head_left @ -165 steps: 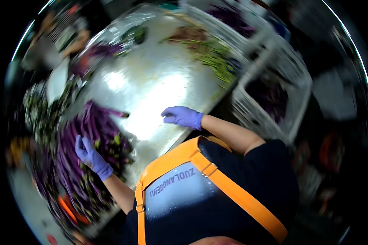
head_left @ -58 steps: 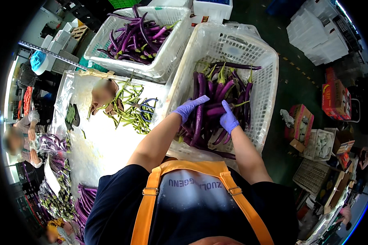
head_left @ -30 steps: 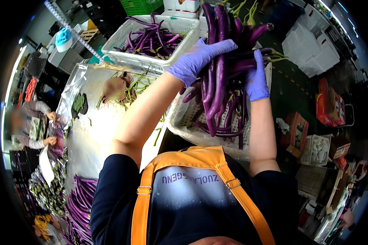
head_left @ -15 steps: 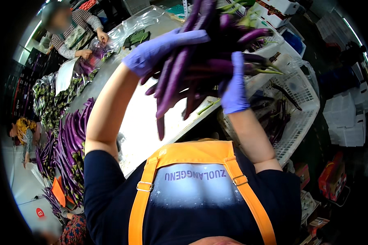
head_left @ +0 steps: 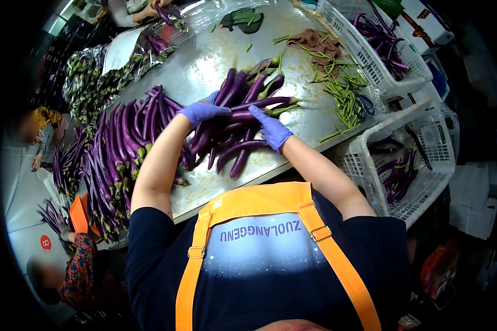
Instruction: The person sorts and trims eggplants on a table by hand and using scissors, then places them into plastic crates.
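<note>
A loose bunch of long purple eggplants (head_left: 238, 117) lies on the metal table (head_left: 292, 66), their green stems mostly pointing away to the right. Both my hands wear purple gloves and clasp the bunch from opposite sides. My left hand (head_left: 206, 110) lies over its left part, fingers reaching across the top. At the right side, my right hand (head_left: 273, 131) has its fingers against the eggplants; some fingertips are hidden. Just left of my left forearm, a large row of eggplants (head_left: 124, 135) covers the table.
Cut green stems (head_left: 342, 99) and a brown cloth (head_left: 313, 44) lie at the table's right. White crates (head_left: 395, 83) with eggplants stand beyond, another crate (head_left: 419, 204) by my right arm. Bagged eggplants (head_left: 88, 83) lie far left; a co-worker's hands (head_left: 152, 10) handle more.
My hands have brought the eggplant bunch down from the raised position onto the table, toward the left. The stems and cloth at the right have come into view.
</note>
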The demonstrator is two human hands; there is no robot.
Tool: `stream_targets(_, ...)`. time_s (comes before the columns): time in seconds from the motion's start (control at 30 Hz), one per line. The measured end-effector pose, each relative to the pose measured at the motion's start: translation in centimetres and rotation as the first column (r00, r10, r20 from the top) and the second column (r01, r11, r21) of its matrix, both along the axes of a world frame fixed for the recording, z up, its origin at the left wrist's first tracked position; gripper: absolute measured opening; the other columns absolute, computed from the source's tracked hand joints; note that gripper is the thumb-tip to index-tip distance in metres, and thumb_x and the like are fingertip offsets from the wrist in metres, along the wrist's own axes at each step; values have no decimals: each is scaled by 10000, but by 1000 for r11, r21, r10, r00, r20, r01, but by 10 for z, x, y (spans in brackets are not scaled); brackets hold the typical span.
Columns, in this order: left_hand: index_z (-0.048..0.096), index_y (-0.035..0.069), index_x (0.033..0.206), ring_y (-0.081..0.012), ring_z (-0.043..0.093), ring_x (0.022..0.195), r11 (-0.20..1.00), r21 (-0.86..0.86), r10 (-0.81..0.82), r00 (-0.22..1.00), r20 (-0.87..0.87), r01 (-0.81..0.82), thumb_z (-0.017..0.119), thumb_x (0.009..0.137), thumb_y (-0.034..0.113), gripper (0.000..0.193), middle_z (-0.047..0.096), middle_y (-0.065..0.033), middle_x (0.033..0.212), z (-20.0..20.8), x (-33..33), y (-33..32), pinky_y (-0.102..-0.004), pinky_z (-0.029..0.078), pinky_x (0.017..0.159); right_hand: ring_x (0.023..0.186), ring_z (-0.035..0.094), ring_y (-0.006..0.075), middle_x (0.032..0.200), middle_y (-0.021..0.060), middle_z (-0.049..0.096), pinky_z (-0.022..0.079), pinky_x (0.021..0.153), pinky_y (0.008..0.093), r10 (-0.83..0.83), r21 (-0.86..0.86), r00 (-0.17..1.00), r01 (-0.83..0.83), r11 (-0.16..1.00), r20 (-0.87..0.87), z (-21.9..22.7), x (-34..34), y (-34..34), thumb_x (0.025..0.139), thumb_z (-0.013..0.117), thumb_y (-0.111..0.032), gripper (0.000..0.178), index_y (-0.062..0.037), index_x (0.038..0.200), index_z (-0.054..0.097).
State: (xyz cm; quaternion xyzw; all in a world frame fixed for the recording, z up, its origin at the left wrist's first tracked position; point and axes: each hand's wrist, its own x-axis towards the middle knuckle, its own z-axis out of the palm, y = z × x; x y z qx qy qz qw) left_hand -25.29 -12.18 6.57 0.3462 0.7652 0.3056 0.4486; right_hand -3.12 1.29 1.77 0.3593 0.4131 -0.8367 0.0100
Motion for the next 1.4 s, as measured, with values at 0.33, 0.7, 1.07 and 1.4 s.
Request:
stream_targets(0.33, 433, 26, 1516, -301, 590, 1232, 996, 84, 51, 917, -397, -19, 739, 909, 463, 809, 596, -210, 1381, -28, 1, 0, -389, 432, 1096, 1076, 649, 351, 1155, 219, 694, 507, 970, 406, 387, 814, 881, -426, 395, 274, -13, 56, 55, 865, 737, -554, 706, -27, 1325, 643)
stream_targets(0.7, 601, 45, 1295, -416, 477, 1323, 923, 328, 215, 436, -874, 201, 732, 890, 403, 555, 564, -214, 1353, -12, 150, -7, -561, 349, 1128, 1061, 629, 343, 1072, 140, 671, 522, 904, 480, 300, 882, 848, -337, -331, 437, -41, 87, 86, 893, 706, -373, 309, -125, 1077, 691)
stream_targets(1.07, 548, 187, 1429, -374, 301, 1503, 998, 49, 61, 324, -944, -43, 708, 847, 197, 604, 364, -121, 1599, -92, 188, -9, -643, 294, 1149, 1234, 610, 436, 1347, 264, 618, 496, 1049, 487, -178, 573, 568, -819, -27, 804, 10, 151, 320, 898, 681, -272, 516, -48, 1349, 568)
stream_targets(1.4, 640, 120, 1318, -397, 395, 1435, 975, 223, 210, 400, -892, -14, 737, 869, 361, 519, 468, -151, 1523, -75, 190, -9, -524, 380, 1110, 1094, 656, 387, 1215, 226, 677, 511, 964, 453, -14, 683, 690, -714, 150, 724, -60, 165, 373, 844, 740, -230, 638, -52, 1407, 498)
